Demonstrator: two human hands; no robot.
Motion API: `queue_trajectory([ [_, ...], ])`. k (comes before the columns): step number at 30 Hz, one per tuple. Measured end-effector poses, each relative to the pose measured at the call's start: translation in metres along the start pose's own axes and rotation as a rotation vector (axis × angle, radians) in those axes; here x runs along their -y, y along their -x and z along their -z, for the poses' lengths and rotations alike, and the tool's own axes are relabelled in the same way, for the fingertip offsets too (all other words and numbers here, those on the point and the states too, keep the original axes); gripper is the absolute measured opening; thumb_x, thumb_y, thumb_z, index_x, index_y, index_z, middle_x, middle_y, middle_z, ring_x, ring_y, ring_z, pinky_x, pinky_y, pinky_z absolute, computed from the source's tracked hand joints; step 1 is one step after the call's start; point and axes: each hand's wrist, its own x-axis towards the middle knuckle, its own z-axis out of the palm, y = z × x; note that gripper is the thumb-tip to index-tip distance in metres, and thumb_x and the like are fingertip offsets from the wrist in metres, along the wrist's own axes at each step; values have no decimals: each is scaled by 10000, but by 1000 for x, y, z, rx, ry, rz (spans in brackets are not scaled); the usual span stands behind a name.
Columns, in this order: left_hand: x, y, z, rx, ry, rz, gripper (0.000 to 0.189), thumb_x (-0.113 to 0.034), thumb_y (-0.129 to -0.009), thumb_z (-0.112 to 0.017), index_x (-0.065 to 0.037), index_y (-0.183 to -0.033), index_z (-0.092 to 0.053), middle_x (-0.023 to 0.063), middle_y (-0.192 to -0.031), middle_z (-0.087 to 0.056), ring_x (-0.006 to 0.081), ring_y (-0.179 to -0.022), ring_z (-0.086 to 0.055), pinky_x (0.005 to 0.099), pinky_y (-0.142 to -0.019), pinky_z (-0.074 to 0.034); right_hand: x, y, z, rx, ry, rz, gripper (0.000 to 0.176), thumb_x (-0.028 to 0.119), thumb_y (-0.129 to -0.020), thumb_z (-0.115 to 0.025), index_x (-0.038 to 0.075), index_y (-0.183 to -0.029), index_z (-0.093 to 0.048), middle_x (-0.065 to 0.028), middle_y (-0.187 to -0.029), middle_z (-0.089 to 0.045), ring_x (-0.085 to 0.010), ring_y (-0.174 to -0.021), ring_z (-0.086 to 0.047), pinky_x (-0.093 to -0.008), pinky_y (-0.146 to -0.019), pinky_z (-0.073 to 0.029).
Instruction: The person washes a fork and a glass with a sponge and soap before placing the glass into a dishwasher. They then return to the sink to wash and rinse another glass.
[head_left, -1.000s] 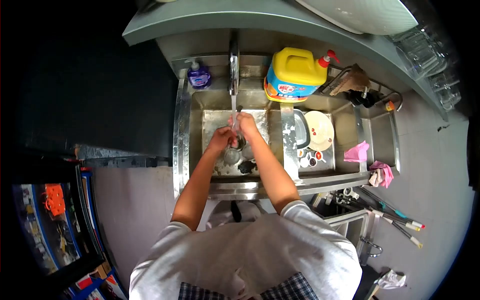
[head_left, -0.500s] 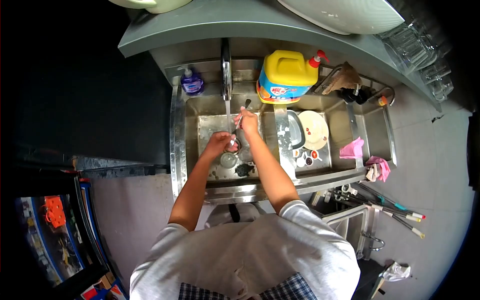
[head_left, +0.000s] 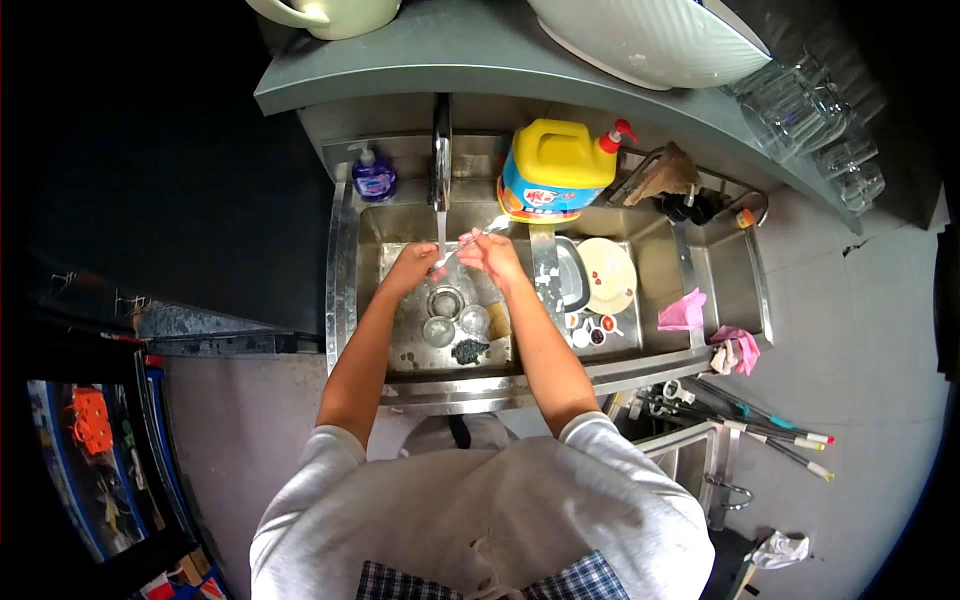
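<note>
A slim metal spoon (head_left: 457, 249) slants between my two hands above the left sink basin (head_left: 400, 335). Its shiny upper end points to the back right, past my right hand (head_left: 490, 259), whose fingers pinch it. At the lower end, the fingers of my left hand (head_left: 411, 268) are closed around it, partly hiding it. Water (head_left: 442, 228) from the faucet (head_left: 442, 160) runs down by the left fingertips. Below the hands, a glass (head_left: 439, 331) and another glass (head_left: 474, 320) stand near the drain (head_left: 445, 303), with a dark scouring pad (head_left: 468, 351) and a yellowish sponge (head_left: 499, 321).
Behind the basin stand a purple soap bottle (head_left: 374, 179) and a big yellow detergent jug (head_left: 556, 165). The middle basin holds a cream plate (head_left: 608, 276), a dark-rimmed tray (head_left: 572, 274) and several small cups. A grey shelf (head_left: 450, 75) overhangs the back. Pink cloth (head_left: 683, 312) drapes over a divider.
Both hands have moved toward the faucet, the left one also leftward, bringing the spoon's lower end near the stream. The spoon lies flatter, and the glasses and drain are less covered.
</note>
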Motion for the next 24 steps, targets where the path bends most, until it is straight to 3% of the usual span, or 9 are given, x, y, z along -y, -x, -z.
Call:
queue_trajectory([
  [2, -15, -4, -4, 60, -39, -36, 189, -173, -881, -582, 14, -883, -609, 58, -713, -626, 111, -601, -574, 245, -492, -460, -1, 3, -6, 36, 60, -32, 312, 292, -941, -499, 10, -949, -632, -80, -850, -659, -143, -718, -621, -278, -638, -526],
  [6, -12, -13, -7, 37, -103, -17, 171, -172, -894, -572, -7, -865, -605, 46, -681, -614, 103, -551, -554, 236, -493, -439, -8, 1, -8, 3, 31, -29, 287, 318, -932, -516, 62, -951, -644, -20, -831, -645, -70, -618, -537, -213, -560, -451],
  [9, 4, -4, 4, 80, -91, -53, 152, -159, -878, -591, -9, -861, -610, 41, -680, -617, 99, -546, -546, 232, -489, -422, -12, -3, -2, -13, -56, 18, 276, 310, -925, -532, 59, -945, -644, -7, -765, -624, -71, -604, -543, -216, -555, -455],
  [13, 14, 31, 10, -1, 52, 25, 134, -164, -883, -586, -34, -870, -616, 29, -682, -618, 96, -533, -534, 225, -491, -413, -25, -13, -10, 21, 55, 34, 210, 235, -899, -581, 35, -904, -645, -38, -681, -600, -118, -562, -574, -241, -517, -479],
  [18, 21, 50, 26, 98, -54, 176, 167, -189, -914, -541, -40, -905, -616, 26, -716, -626, 94, -534, -531, 221, -487, -405, -18, -20, -16, 14, 106, -24, 148, 137, -869, -608, 2, -930, -608, -95, -766, -637, -193, -653, -645, -303, -601, -555],
  [24, 25, 73, 33, 67, 27, 127, 181, -170, -922, -525, -25, -955, -626, 27, -713, -624, 106, -567, -557, 222, -499, -434, -2, -20, -14, 98, 244, -60, 133, 71, -860, -589, 1, -971, -573, -116, -833, -642, -212, -687, -657, -315, -621, -559],
])
